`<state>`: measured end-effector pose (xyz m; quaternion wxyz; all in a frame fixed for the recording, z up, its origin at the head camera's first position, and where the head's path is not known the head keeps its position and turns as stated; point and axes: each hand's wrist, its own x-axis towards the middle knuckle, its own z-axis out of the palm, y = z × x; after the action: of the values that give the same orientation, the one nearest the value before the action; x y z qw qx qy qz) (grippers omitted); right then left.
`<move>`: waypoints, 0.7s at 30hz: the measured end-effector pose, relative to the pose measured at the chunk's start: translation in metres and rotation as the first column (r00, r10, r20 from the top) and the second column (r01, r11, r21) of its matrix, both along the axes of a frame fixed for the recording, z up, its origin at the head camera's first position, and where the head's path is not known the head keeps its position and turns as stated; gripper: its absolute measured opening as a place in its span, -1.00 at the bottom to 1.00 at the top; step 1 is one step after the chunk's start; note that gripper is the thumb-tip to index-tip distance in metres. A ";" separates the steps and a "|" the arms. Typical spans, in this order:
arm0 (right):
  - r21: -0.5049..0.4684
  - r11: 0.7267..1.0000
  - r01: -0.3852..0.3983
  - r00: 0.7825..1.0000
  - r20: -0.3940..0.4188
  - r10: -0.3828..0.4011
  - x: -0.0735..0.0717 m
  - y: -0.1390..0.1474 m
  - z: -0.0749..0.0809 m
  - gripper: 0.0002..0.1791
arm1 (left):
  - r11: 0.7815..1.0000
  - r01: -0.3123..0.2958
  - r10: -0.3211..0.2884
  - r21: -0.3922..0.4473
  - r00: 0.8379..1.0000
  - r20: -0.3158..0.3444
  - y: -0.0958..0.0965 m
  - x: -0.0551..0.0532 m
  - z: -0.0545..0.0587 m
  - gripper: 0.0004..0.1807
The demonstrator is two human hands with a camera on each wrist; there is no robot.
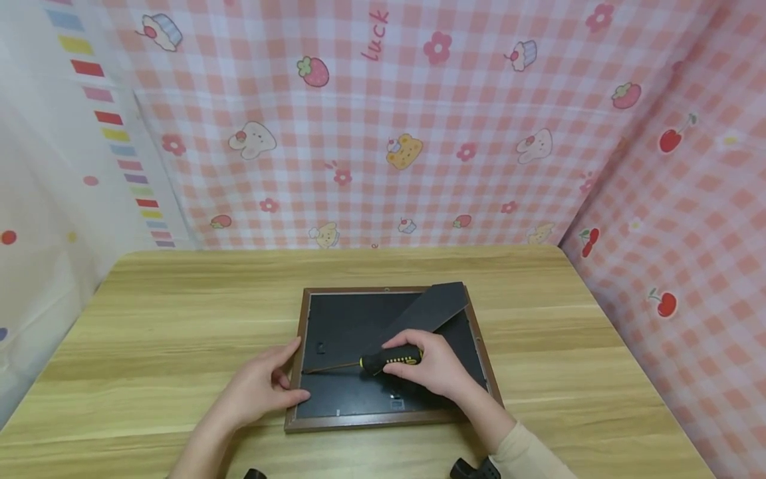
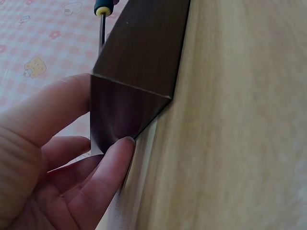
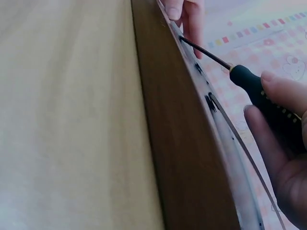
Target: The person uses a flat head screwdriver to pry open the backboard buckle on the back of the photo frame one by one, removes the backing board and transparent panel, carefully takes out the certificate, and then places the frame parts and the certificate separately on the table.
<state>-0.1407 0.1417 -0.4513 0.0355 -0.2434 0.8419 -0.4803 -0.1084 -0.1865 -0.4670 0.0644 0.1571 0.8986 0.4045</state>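
Note:
A brown picture frame [image 1: 383, 420] lies back side up on the table, showing its black backing board [image 1: 347, 316]. A black stand flap [image 1: 439, 303] slants across the board toward the upper right corner. My right hand [image 1: 439, 369] grips the dark, yellow-marked handle of a screwdriver [image 1: 374, 362]. The screwdriver's shaft points left, and its tip meets the frame's inner left edge. My left hand [image 1: 260, 386] holds the frame's left side near the lower corner, thumb and fingers against the rail. In the left wrist view, that hand [image 2: 72, 158] pinches the frame's corner [image 2: 124, 105].
The wood-grain table [image 1: 568, 346] extends around the frame. A pink checked cloth [image 1: 383, 193] hangs behind it, and another cloth [image 1: 688, 219] hangs at the right. Small metal fittings [image 1: 397, 403] sit on the backing. Dark devices [image 1: 475, 470] show at the bottom edge.

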 end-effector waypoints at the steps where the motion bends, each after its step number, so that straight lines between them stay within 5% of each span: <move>1: -0.002 1.000 0.005 1.000 -0.008 -0.005 0.001 0.000 0.000 -0.68 | 1.000 0.005 -0.005 -0.005 1.000 -0.005 0.000 0.000 0.000 0.02; 12: -0.070 0.997 0.043 0.999 -0.003 -0.043 0.012 -0.005 -0.008 -0.68 | 1.000 -0.004 0.004 -0.009 1.000 -0.020 0.000 0.000 -0.002 0.03; 21: -0.204 0.965 0.165 0.980 0.145 -0.137 0.014 -0.021 0.004 -0.61 | 1.000 -0.001 0.001 0.008 1.000 -0.013 0.000 0.000 -0.002 0.03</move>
<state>-0.1266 0.1210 -0.4474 0.0266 -0.1491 0.7970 -0.5847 -0.1086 -0.1869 -0.4693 0.0579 0.1596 0.8974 0.4073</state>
